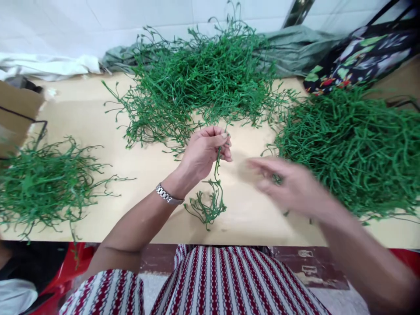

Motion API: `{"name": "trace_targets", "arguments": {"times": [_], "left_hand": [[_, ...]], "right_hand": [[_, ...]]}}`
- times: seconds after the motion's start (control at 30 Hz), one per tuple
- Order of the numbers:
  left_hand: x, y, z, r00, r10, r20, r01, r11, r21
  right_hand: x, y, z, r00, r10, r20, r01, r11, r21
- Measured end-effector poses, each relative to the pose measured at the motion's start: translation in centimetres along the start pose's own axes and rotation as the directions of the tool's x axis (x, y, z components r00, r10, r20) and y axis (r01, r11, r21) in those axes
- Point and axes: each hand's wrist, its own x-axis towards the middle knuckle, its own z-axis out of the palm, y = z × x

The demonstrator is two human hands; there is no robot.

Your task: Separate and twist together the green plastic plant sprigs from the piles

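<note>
My left hand (208, 146), with a metal watch (169, 194) on its wrist, is above the middle of the table. Thumb and fingertips pinch a thin green plastic-looking stem (217, 162) that hangs downward. Below it, a small bunch of branched green stems (210, 208) lies on the tabletop; whether it joins the held stem I cannot tell. My right hand (285, 181) is to the right of the left one, apart from it and smeared by motion. A bit of green shows among its fingers, but whether they grip it is unclear.
A large heap of green stems (210, 70) covers the back of the table (256, 218). Another heap (357, 148) lies at right, a smaller pile (49, 183) at left. A cardboard box (18, 113) stands far left; a floral bag (364, 57) sits at back right.
</note>
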Motion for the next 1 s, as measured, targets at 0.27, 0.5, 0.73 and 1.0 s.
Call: {"name": "trace_targets", "arguments": {"times": [0.27, 0.5, 0.73, 1.0], "left_hand": [[0.6, 1.7, -0.3, 0.994, 0.105, -0.022, -0.105, 0.994, 0.027], [-2.9, 0.5, -3.0, 0.959, 0.248, -0.135, -0.128, 0.806, 0.578], [-7.9, -2.3, -0.8, 0.792, 0.477, 0.381, -0.428, -0.010, 0.904], [-6.7, -2.9, -3.9, 0.897, 0.422, -0.132, -0.172, 0.608, 0.775]], "right_hand": [[2.7, -0.5, 6.5, 0.994, 0.043, 0.100, -0.095, 0.797, 0.596], [3.9, -0.7, 4.5, 0.990, 0.103, 0.098, -0.142, 0.694, 0.706], [4.7, -2.3, 4.8, 0.985, 0.163, 0.065, -0.146, 0.557, 0.818], [4.9, -2.6, 4.6, 0.986, 0.158, 0.056, -0.144, 0.622, 0.770]]}}
